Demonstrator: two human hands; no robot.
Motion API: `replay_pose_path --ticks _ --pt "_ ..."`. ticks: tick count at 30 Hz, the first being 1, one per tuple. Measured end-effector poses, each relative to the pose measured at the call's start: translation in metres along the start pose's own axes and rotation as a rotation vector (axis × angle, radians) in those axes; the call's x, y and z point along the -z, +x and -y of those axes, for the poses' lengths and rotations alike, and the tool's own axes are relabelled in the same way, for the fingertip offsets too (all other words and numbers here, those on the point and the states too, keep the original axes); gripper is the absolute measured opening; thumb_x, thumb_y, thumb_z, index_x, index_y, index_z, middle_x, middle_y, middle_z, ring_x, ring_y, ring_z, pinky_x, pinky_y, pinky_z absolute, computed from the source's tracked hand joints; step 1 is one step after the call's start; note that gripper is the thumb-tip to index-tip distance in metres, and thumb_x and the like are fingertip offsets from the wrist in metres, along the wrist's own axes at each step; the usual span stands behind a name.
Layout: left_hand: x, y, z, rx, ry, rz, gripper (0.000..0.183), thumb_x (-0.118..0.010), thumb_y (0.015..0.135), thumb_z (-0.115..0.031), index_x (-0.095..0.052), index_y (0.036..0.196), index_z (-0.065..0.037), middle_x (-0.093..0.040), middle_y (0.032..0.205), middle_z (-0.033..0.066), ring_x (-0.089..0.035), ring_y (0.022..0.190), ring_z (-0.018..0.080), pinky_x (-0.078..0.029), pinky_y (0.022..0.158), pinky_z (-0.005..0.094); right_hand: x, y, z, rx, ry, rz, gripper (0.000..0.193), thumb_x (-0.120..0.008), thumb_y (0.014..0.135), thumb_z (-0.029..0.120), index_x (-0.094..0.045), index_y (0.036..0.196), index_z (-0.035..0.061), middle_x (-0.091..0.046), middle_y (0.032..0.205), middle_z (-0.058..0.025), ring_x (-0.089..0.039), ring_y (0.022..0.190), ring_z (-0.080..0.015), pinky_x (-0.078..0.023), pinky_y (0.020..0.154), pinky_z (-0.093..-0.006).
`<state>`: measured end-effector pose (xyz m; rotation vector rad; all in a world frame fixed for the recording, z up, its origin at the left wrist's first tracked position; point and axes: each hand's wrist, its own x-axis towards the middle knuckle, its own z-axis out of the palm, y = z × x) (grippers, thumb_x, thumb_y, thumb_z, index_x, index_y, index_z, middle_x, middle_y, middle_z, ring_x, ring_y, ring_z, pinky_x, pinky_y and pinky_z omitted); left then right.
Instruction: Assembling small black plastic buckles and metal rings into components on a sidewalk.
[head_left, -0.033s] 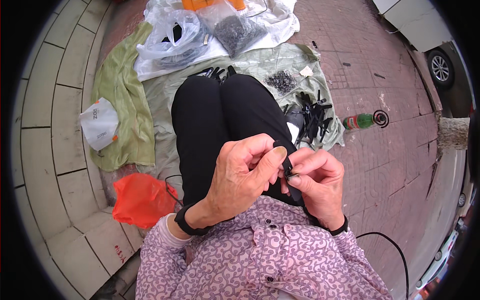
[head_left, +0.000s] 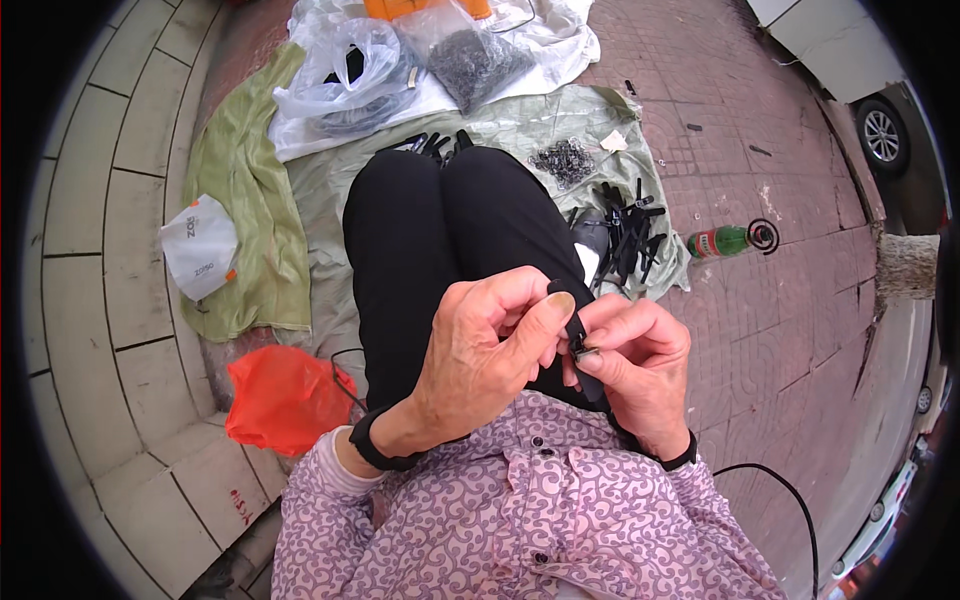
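Note:
A short black strap (head_left: 576, 328) with a small buckle, partly metallic, is held above my lap between both hands. My left hand (head_left: 480, 350) is closed, pinching the strap's upper end between thumb and fingers. At the buckle, my right hand (head_left: 640, 365) is closed too, its thumb and fingertips gripping the strap, whose lower end hangs below them. Fingers hide part of the buckle. Similar black straps (head_left: 630, 235) lie heaped beside my right shoe, and a pile of small dark metal-looking pieces (head_left: 563, 163) rests just beyond them.
A pale green sheet (head_left: 500, 125) covers the ground under my legs. Farther off stand clear plastic bags (head_left: 470, 65), one full of small dark pieces. A green bottle (head_left: 718, 242) is at the right, an orange-red bag (head_left: 285, 400) at the left near a tiled ledge (head_left: 80, 300).

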<state>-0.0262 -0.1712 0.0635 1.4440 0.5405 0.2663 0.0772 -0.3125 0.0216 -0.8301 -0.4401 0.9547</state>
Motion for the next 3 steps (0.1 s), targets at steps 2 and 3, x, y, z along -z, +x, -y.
replay_pose_path --ticks 2,3 --pt "0.0011 -0.0001 0.0006 -0.017 0.015 0.005 0.027 -0.057 0.097 -0.014 -0.056 0.074 -0.001 -0.058 0.060 0.0022 -0.053 0.050 0.0039 -0.041 0.044 0.0198 0.0023 -0.0001 0.0004 0.015 -0.035 0.033 0.014 -0.065 0.083 -0.013 -0.061 0.094 -0.0052 -0.062 0.103 -0.0195 -0.066 0.085 -0.0209 -0.060 0.071 -0.0334" --pt "0.0024 0.0013 0.0021 -0.026 0.021 0.014 0.027 -0.058 0.096 -0.013 -0.053 0.072 -0.001 -0.058 0.059 0.0026 -0.056 0.052 0.0043 -0.041 0.043 0.0204 0.0058 0.0010 -0.0002 0.026 -0.047 0.066 0.013 -0.064 0.084 -0.013 -0.062 0.094 -0.0050 -0.061 0.106 -0.0200 -0.066 0.087 -0.0211 -0.060 0.071 -0.0333"
